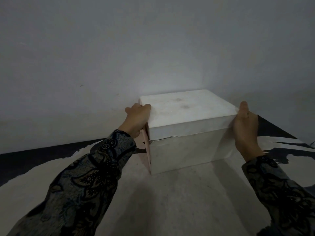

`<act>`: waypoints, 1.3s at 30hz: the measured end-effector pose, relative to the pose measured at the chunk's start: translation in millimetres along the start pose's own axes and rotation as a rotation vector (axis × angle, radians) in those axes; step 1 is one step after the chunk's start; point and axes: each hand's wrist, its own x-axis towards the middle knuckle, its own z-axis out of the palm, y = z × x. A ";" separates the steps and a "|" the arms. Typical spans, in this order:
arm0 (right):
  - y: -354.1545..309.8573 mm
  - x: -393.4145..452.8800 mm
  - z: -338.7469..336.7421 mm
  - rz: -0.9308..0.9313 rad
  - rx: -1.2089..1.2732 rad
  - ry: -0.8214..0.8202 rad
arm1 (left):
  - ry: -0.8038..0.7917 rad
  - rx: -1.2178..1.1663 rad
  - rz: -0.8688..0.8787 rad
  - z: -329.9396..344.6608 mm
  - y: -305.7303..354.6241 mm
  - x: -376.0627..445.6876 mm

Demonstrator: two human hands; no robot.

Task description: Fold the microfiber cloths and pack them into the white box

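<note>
Patterned sleeves (88, 181) reach fwd: left hand (138, 119) grips the lid (187, 108) edge of the white box (189, 154), right hand (246, 126) pressed flat on opposite side (cloths unseen). Lift evenly, both sides together.

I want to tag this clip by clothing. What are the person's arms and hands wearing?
Both arms wear long sleeves of one dark patterned fabric: the left sleeve and right sleeve show floral and dotted motifs in tan and blue-grey on black. The left hand and right hand are bare, no gloves.
</note>
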 end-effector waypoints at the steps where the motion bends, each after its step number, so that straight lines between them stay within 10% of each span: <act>1: 2.7 1.5 -0.3 -0.024 0.000 -0.016 | -0.002 0.054 -0.008 1.4 -3.5 2.3; 13: -34.2 50.1 26.6 -0.209 -0.981 -0.823 | -0.142 0.875 0.168 23.1 -6.4 26.3; 39: -49.3 37.6 40.7 -0.359 -1.268 -0.625 | -0.140 0.692 0.239 -5.5 -2.9 23.1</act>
